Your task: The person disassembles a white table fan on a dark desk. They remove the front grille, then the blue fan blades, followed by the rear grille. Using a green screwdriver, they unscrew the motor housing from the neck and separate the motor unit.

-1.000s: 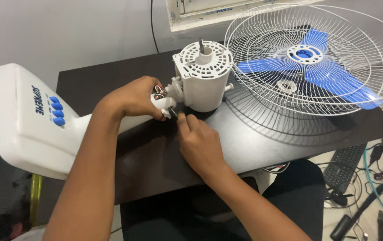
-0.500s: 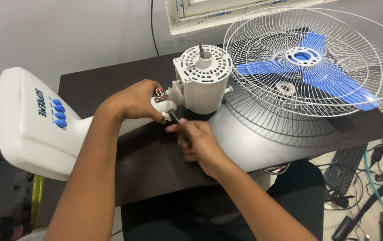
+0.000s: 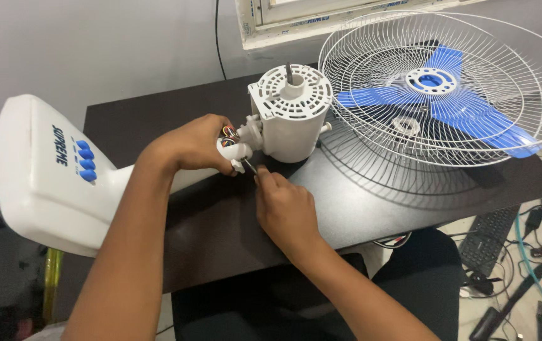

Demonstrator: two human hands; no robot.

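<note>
Gripping the fan neck [image 3: 236,150], left hand [image 3: 192,144] curled; right hand [image 3: 283,208] pinches a screwdriver [image 3: 249,167].

Fan base [image 3: 44,170] laid at left end of table [image 3: 372,208]; motor housing [image 3: 291,113] stood at table centre, behind both hands. Left hand [image 3: 189,144] placed left of housing; right hand [image 3: 287,211] before it. Wire guard [image 3: 447,95] with blade [image 3: 438,101] positioned right. Keyboard [image 3: 488,237] seen on floor, right of table.

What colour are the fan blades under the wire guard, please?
Blue, seen in the head view: the fan blades lie beneath the white wire guard.
</note>
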